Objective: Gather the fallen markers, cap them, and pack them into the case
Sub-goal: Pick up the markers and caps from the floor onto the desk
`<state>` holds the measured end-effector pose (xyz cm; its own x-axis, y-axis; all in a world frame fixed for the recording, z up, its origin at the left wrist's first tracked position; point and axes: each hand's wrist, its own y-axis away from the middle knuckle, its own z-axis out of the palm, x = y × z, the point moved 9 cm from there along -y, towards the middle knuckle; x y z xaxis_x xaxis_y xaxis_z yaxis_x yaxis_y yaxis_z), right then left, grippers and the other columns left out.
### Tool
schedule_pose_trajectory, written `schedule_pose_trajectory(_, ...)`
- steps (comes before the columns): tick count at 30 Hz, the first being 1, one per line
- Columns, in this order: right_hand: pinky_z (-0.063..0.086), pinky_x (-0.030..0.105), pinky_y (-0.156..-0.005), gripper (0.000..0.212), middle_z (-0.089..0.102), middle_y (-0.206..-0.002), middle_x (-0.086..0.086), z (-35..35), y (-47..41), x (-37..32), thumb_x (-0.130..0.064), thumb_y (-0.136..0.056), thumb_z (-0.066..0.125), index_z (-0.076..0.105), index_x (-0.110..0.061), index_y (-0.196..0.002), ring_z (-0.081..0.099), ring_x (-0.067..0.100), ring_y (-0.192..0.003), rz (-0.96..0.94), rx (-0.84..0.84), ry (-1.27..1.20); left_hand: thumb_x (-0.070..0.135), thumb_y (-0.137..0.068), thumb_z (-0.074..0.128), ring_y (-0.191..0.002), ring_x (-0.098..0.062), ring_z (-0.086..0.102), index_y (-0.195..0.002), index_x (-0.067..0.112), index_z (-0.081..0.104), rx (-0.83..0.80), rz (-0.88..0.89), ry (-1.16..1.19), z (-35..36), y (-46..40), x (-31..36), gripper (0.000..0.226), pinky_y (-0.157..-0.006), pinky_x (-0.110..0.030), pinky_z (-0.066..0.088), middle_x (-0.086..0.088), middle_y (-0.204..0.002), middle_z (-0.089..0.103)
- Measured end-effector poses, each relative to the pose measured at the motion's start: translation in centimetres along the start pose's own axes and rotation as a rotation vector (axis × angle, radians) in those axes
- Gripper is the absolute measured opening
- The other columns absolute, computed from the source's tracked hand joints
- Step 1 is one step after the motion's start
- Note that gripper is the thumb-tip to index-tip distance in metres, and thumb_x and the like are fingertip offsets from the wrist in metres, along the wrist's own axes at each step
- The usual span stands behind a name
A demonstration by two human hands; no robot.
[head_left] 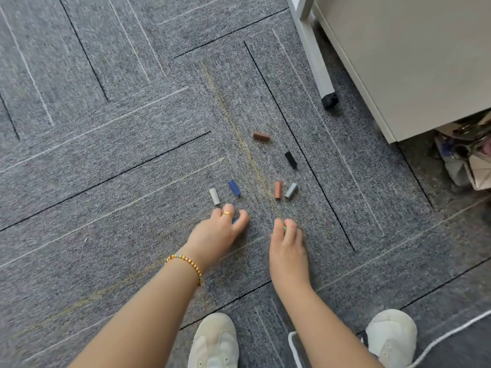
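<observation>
Grey carpet [132, 155], 6 loose caps [278, 190].

Both bare forearms reach down and forward. Left hand [221, 229] fingers curled, pinching something small and bluish. Right hand [288, 244] just beside, fingers curled round something greenish.

6 marker caps [278, 190] on carpet [106, 155]

Grey carpet [106, 168], white cabinet [411, 62]
</observation>
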<state>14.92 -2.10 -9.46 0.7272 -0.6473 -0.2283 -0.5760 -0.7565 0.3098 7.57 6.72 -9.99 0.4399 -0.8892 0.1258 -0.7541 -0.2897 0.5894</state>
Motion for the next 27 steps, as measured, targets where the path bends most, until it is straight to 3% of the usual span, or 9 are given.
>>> schedule_pose_trajectory(4, 0.051, 0.026, -0.047, 0.066, 0.057, -0.100, 0.015, -0.3, -0.8, 0.1, 0.000, -0.053, 0.083, 0.045, -0.003, -0.106, 0.063, 0.028, -0.078, -0.048, -0.080, 0.053, 0.002, -0.092, 0.045, -0.111, -0.029, 0.045, -0.135, 0.010, 0.025, 0.052, -0.002, 0.011, -1.6, -1.6, 0.4, 0.048, -0.071, -0.031, 0.051, -0.018, -0.134, 0.030)
schedule_pose_trajectory(8, 0.048, 0.027, -0.081, 0.037, 0.037, -0.130, 0.010, -0.4, -1.6, 0.9, -0.007, -0.093, 0.049, 0.037, -0.006, -0.128, 0.047, 0.024, -0.114, 0.045, -0.161, -0.023, 0.008, -0.095, 0.041, -0.100, -0.029, 0.053, -0.124, 0.008, 0.036, 0.079, -0.240, 0.286, -2.4, -2.1, -1.1, 0.029, -0.061, -0.030, 0.042, -0.013, -0.128, 0.037)
schedule_pose_trajectory(13, 0.037, 0.016, -0.060, 0.020, 0.042, -0.120, 0.011, -2.7, -2.9, 3.4, -0.008, -0.094, 0.042, 0.049, -0.002, -0.112, 0.051, 0.017, -0.081, 0.476, 0.054, -0.526, 0.004, -0.095, 0.038, -0.090, -0.025, 0.051, -0.110, 0.006, 0.051, 0.363, -0.534, 0.947, -4.0, -0.3, -3.9, 0.020, -0.072, -0.028, 0.042, -0.015, -0.112, 0.052)
schedule_pose_trajectory(16, 0.033, 0.015, -0.050, 0.018, 0.041, -0.126, 0.013, -4.1, -4.5, 4.6, -0.006, -0.095, 0.040, 0.051, -0.002, -0.109, 0.050, 0.018, -0.083, 0.577, 0.159, -0.660, 0.005, -0.095, 0.037, -0.101, -0.031, 0.051, -0.123, 0.007, 0.050, 0.434, -0.658, 0.910, -4.1, 1.1, -6.1, 0.031, -0.080, -0.031, 0.041, -0.016, -0.118, 0.051)
schedule_pose_trajectory(18, 0.035, 0.012, -0.052, 0.020, 0.039, -0.131, 0.014, -4.1, -5.6, 5.6, -0.008, -0.097, 0.039, 0.049, -0.002, -0.113, 0.047, 0.018, -0.089, 0.629, 0.168, -0.685, 0.011, -0.097, 0.034, -0.107, -0.027, 0.047, -0.133, 0.007, 0.042, 0.364, -0.725, 0.737, -3.0, 1.5, -7.1, 0.037, -0.086, -0.031, 0.040, -0.016, -0.129, 0.045)
schedule_pose_trajectory(19, 0.035, 0.011, -0.058, 0.023, 0.037, -0.133, 0.016, -3.9, -6.1, 5.7, -0.013, -0.098, 0.040, 0.046, -0.002, -0.117, 0.047, 0.021, -0.093, 0.646, 0.154, -0.691, 0.018, -0.098, 0.033, -0.104, -0.022, 0.045, -0.137, 0.006, 0.036, 0.295, -0.740, 0.674, -2.1, 1.5, -7.2, 0.041, -0.086, -0.028, 0.042, -0.015, -0.132, 0.040)
schedule_pose_trajectory(21, 0.039, 0.025, -0.075, 0.039, 0.032, -0.136, 0.019, -3.5, -6.8, 5.2, -0.027, -0.098, 0.043, 0.039, -0.002, -0.127, 0.044, 0.028, -0.108, 0.648, 0.121, -0.667, 0.039, -0.094, 0.043, -0.100, -0.021, 0.047, -0.141, 0.005, 0.024, 0.229, -0.754, 0.756, -0.8, 1.5, -6.6, 0.062, -0.086, -0.030, 0.048, -0.017, -0.132, 0.035)
schedule_pose_trajectory(24, 0.037, 0.029, -0.086, 0.070, 0.020, -0.146, 0.012, -3.1, -7.4, 2.5, -0.048, -0.093, 0.045, 0.019, -0.010, -0.145, 0.030, 0.028, -0.126, 0.491, 0.037, -0.560, 0.059, -0.074, 0.062, -0.123, -0.029, 0.036, -0.147, 0.004, 0.000, 0.185, -0.603, 0.718, -0.5, 0.8, -4.2, 0.110, -0.102, -0.037, 0.040, -0.016, -0.136, 0.027)
schedule_pose_trajectory(27, 0.043, 0.036, -0.095, 0.074, 0.019, -0.145, 0.010, -2.7, -8.2, 0.3, -0.054, -0.090, 0.044, 0.015, -0.018, -0.148, 0.028, 0.028, -0.127, 0.329, -0.014, -0.357, 0.062, -0.072, 0.062, -0.130, -0.028, 0.029, -0.147, 0.005, -0.008, 0.180, -0.583, 0.573, -0.9, 0.1, -3.8, 0.117, -0.105, -0.034, 0.034, -0.014, -0.141, 0.025)
